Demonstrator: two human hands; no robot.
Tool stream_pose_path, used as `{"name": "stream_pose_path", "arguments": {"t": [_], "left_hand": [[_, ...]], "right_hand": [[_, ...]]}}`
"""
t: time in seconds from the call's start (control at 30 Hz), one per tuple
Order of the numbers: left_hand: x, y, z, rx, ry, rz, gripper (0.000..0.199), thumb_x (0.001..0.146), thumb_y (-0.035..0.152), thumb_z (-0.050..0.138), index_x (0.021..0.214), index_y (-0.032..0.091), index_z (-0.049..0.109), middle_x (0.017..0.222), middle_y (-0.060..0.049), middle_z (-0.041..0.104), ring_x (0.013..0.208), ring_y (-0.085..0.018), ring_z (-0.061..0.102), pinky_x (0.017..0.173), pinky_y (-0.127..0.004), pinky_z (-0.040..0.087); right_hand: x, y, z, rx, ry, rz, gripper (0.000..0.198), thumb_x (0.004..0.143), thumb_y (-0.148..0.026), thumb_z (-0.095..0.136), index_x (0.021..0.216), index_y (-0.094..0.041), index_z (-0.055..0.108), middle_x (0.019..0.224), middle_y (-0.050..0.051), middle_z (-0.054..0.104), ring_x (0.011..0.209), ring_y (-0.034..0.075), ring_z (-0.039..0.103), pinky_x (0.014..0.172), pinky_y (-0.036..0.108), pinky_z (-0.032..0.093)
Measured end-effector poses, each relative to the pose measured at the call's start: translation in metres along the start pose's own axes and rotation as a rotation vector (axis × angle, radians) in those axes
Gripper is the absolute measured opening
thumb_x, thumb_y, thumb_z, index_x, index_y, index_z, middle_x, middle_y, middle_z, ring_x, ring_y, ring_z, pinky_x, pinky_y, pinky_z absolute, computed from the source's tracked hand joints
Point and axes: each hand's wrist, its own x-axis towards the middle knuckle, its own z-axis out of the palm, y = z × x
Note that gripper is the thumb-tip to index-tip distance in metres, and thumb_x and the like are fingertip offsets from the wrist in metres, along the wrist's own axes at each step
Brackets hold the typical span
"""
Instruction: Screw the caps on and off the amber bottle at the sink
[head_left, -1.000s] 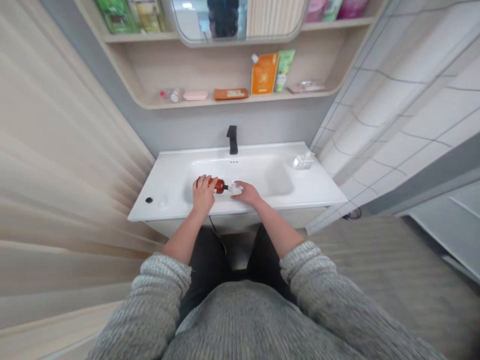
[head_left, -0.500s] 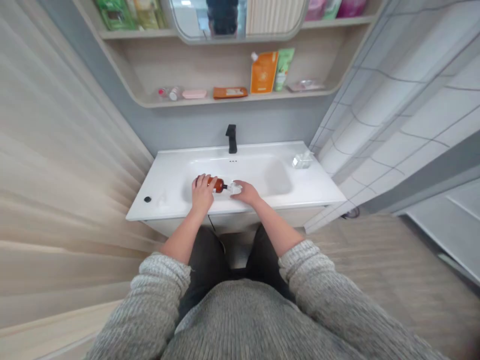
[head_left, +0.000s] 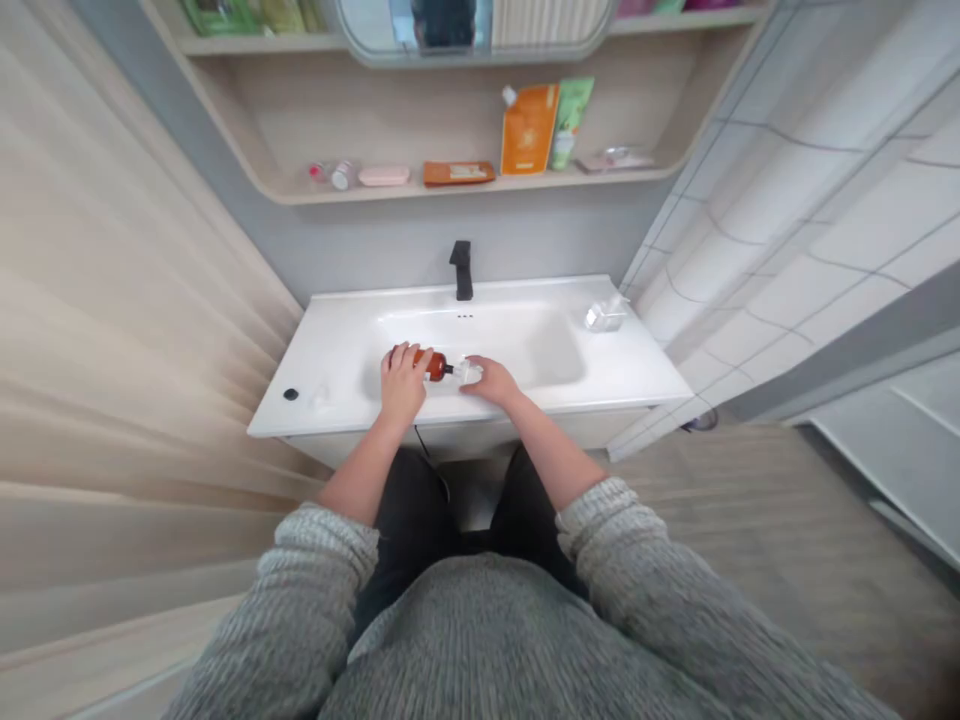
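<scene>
My left hand (head_left: pixel 403 382) is wrapped round a brown bottle (head_left: pixel 435 366), which lies nearly level over the sink basin (head_left: pixel 536 345). Its dark neck points right, towards a small clear container (head_left: pixel 469 372) gripped by my right hand (head_left: pixel 491 382). The neck is at or very near the container's opening; whether they touch I cannot tell. My fingers hide part of both things. Any liquid inside the clear container is too small to make out.
A black faucet (head_left: pixel 463 270) rises behind the basin. On the right of the counter stands a clear pump bottle (head_left: pixel 606 314); a black round cap (head_left: pixel 290 394) lies at the left. Above, a shelf (head_left: pixel 540 181) holds an orange pouch (head_left: pixel 529 130) and a green tube (head_left: pixel 571 122).
The view has tilted slightly downward, so the shelf sits higher in the picture. Both hands keep their holds, with the bottle and container almost unmoved.
</scene>
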Motion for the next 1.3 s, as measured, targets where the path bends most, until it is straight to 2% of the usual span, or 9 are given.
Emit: {"name": "stream_pose_path", "arguments": {"t": [0.27, 0.53, 1.3], "left_hand": [[0.0008, 0.0022, -0.0023, -0.04, -0.031, -0.026, 0.062, 0.103, 0.01, 0.05, 0.16, 0.026, 0.069, 0.165, -0.018, 0.066, 0.163, -0.04, 0.05, 0.135, -0.064, 0.035], [0.0001, 0.0012, -0.0012, -0.006, -0.012, -0.011, 0.06, 0.105, 0.012, 0.049, 0.16, 0.026, 0.07, 0.163, -0.017, 0.068, 0.161, -0.04, 0.052, 0.134, -0.062, 0.036], [0.0018, 0.0043, -0.0075, -0.073, -0.048, -0.044, 0.063, 0.101, 0.011, 0.053, 0.16, 0.027, 0.069, 0.166, -0.018, 0.065, 0.165, -0.04, 0.049, 0.135, -0.065, 0.035]], "right_hand": [[-0.0004, 0.0002, -0.0003, -0.007, -0.005, -0.007, 0.079, 0.072, -0.032, 0.103, 0.147, -0.029, 0.078, 0.148, 0.007, 0.08, 0.141, 0.035, 0.074, 0.128, 0.051, 0.054], [-0.0004, -0.001, -0.0001, -0.022, 0.003, -0.011, 0.081, 0.071, -0.029, 0.103, 0.147, -0.024, 0.078, 0.15, 0.011, 0.079, 0.142, 0.035, 0.074, 0.129, 0.049, 0.054], [-0.003, -0.0054, -0.0033, 0.015, 0.007, 0.016, 0.078, 0.069, -0.028, 0.103, 0.144, -0.03, 0.079, 0.145, 0.006, 0.081, 0.139, 0.035, 0.075, 0.127, 0.051, 0.055]]}}
